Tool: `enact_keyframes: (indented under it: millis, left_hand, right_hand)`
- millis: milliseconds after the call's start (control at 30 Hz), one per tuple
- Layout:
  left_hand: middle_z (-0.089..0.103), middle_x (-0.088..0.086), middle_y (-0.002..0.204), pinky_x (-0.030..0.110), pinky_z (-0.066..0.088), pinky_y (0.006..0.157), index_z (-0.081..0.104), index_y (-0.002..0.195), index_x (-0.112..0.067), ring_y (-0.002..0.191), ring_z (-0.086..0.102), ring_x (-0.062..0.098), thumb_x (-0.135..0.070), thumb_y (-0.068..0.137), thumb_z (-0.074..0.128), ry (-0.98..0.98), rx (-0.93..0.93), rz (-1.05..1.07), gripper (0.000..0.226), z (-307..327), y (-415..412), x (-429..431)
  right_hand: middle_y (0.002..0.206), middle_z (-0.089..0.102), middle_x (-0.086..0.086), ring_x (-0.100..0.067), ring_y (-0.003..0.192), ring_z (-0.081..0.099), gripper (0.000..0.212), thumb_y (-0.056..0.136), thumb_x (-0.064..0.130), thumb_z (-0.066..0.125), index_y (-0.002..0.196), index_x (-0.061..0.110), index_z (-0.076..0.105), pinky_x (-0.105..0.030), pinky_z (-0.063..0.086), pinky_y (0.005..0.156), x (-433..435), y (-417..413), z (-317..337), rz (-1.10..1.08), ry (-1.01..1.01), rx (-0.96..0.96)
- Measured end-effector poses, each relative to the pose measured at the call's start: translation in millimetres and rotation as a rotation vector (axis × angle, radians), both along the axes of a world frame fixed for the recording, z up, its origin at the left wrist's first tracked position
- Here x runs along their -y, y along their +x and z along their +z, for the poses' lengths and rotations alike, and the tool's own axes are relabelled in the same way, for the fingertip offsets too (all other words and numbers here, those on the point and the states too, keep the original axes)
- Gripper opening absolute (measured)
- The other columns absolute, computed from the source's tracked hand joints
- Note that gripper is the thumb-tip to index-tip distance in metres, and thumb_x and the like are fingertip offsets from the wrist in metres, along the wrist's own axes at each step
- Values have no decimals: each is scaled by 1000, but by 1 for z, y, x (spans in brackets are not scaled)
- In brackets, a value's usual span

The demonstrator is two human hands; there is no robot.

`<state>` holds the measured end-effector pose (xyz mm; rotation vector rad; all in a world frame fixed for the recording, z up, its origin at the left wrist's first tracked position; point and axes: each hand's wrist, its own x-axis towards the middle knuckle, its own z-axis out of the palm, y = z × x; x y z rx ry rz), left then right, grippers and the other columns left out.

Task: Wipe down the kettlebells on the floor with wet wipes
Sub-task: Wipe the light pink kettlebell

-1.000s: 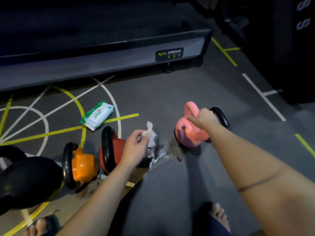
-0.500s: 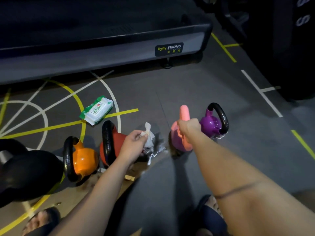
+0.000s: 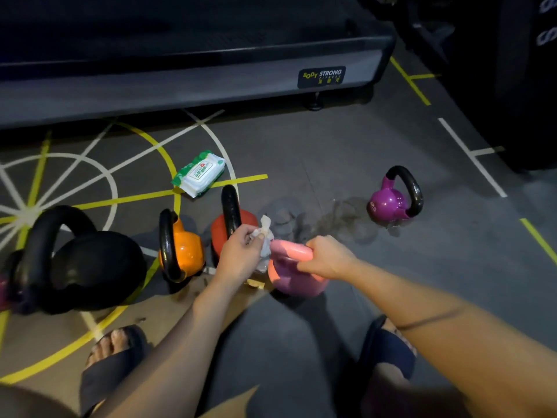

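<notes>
— Just past the left slipper (image 3: pixel 111 354) and the right slipper (image 3: pixel 388 345), what have they got hold of?

— The pink kettlebell (image 3: pixel 289 279). The right hand (image 3: pixel 327 257) has its fingers curled round the right end of the handle, with the bell's body hanging below and left of the knuckles. It looks tipped, and from here I can't tell if its base sits on the floor (image 3: pixel 331 152).

— And the other hand?

— The left hand (image 3: pixel 241 251) pinches a crumpled white wet wipe (image 3: pixel 265 236) between thumb and fingertips. The wipe sits at the free left end of that pink handle, touching it or as good as.

— What's around them?

— Right behind the left hand stands the red kettlebell (image 3: pixel 220 233) with its black handle upright. Left of it is the orange kettlebell (image 3: pixel 187 251), then the big black kettlebell (image 3: pixel 93 267), all in a row on the painted lines. A damp patch (image 3: pixel 331 218) darkens the floor beyond the hands. At its right edge, well apart from both hands, stands the purple kettlebell (image 3: pixel 388 202).

— The wipes?

— The pack of wet wipes (image 3: pixel 199 173) lies flat on a yellow line, beyond the red one. Furthest back is a long machine deck (image 3: pixel 180 86) with a "BODY STRONG" label (image 3: pixel 322 76).
</notes>
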<state>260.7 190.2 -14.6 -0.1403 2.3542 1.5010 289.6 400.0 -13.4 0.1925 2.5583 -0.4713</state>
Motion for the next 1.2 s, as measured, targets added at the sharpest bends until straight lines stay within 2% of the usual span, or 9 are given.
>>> enact_keyframes:
  millis: [133, 267, 433, 567, 667, 800, 867, 1000, 1200]
  left_hand:
    - [65, -9, 91, 4, 39, 63, 63, 105, -21, 80, 58, 0, -20, 100, 58, -41, -80, -4, 8, -2, 11, 7]
    - [71, -5, 99, 28, 49, 83, 66, 106, -24, 92, 64, 9, -21, 99, 60, 11, -70, -13, 9, -7, 17, 16]
    - [69, -7, 89, 30, 49, 78, 65, 99, -29, 83, 63, 7, -23, 97, 61, 46, -154, 92, 8, -17, 28, 29]
    - [67, -1, 86, 30, 46, 69, 63, 102, -22, 76, 61, 7, -20, 99, 59, 47, -249, 180, 6, -13, 30, 34]
    - [68, -4, 86, 33, 50, 71, 60, 101, -27, 78, 64, 14, -30, 96, 64, 70, -288, 174, 7, -9, 27, 22]
    - [66, -6, 75, 26, 47, 66, 59, 90, -17, 67, 59, 6, -27, 92, 74, 179, -273, 65, 19, 8, 25, -8]
    - [60, -5, 69, 21, 41, 60, 56, 83, -9, 61, 51, 5, -26, 90, 77, 240, -251, -14, 28, 22, 24, -24]
    - [55, -1, 63, 24, 37, 55, 60, 73, -5, 58, 46, 8, -34, 88, 78, 307, -150, -234, 37, 55, 21, -54]
    - [65, 0, 70, 24, 42, 64, 72, 78, -8, 66, 53, 8, -38, 93, 72, 355, -119, -375, 34, 83, 32, -78]
  right_hand:
    - [64, 54, 6, -23, 68, 61, 19, 69, 43, 65, 76, 27, 59, -25, 40, 56, -4, 6, 2, 178, 39, 19]
    - [74, 61, 5, -22, 74, 62, 33, 68, 58, 72, 82, 31, 59, -29, 47, 61, -13, 4, 2, 223, -2, 17]
    - [97, 71, 13, -9, 88, 67, 72, 64, 63, 84, 121, 26, 61, -29, 54, 88, -29, -17, 40, 99, -221, 105]
    - [96, 74, 13, -7, 91, 70, 61, 75, 81, 61, 104, 28, 71, -32, 55, 90, -63, -17, 57, -166, -252, -106]
    - [83, 75, 8, -16, 82, 71, 56, 95, 66, 45, 88, 17, 71, -39, 55, 88, -79, -5, 55, -291, -164, -248]
    - [83, 75, 2, -20, 81, 72, 31, 98, 45, 55, 85, 19, 69, -40, 56, 86, -82, 16, 64, -278, -105, -307]
    - [89, 75, 2, -16, 77, 73, 23, 91, 43, 69, 97, 21, 71, -34, 59, 78, -75, 29, 79, -314, -233, -271]
    - [107, 68, 3, -5, 72, 67, 60, 77, 33, 86, 131, 28, 61, -26, 57, 70, -44, 56, 104, -318, -581, -131]
    - [89, 71, -21, -18, 76, 66, 17, 87, 10, 75, 104, 5, 73, -46, 57, 77, -28, 84, 98, -578, -847, -476]
